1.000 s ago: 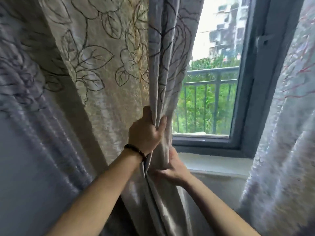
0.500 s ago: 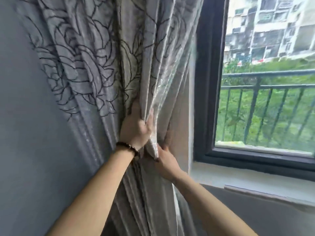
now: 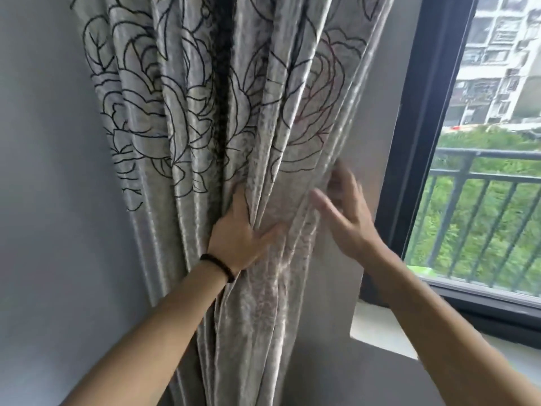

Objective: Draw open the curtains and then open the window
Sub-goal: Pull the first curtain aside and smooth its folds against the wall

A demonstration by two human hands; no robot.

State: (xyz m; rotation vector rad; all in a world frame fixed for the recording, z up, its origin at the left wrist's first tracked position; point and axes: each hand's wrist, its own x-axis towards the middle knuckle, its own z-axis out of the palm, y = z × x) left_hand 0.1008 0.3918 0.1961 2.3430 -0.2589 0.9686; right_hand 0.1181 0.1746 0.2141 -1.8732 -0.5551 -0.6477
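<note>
Since the earlier frame both hands have let go of the bunched fold. Left hand [image 3: 238, 235] now lies flat on the curtain [image 3: 222, 118], fingers spread, thumb out to the right, pressing the folds. Right hand [image 3: 345, 212] is open, fingers apart, at the curtain's right edge; motion blur, so contact is unclear. Curtain is gathered against the wall [image 3: 44, 200], left of the window [image 3: 418, 142]. Window looks shut. Wristband [image 3: 219, 266] on left wrist.

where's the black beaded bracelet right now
In the head view the black beaded bracelet sits lower centre-left, on the wrist of the left hand pressed against the gathered grey floral curtain.
</note>
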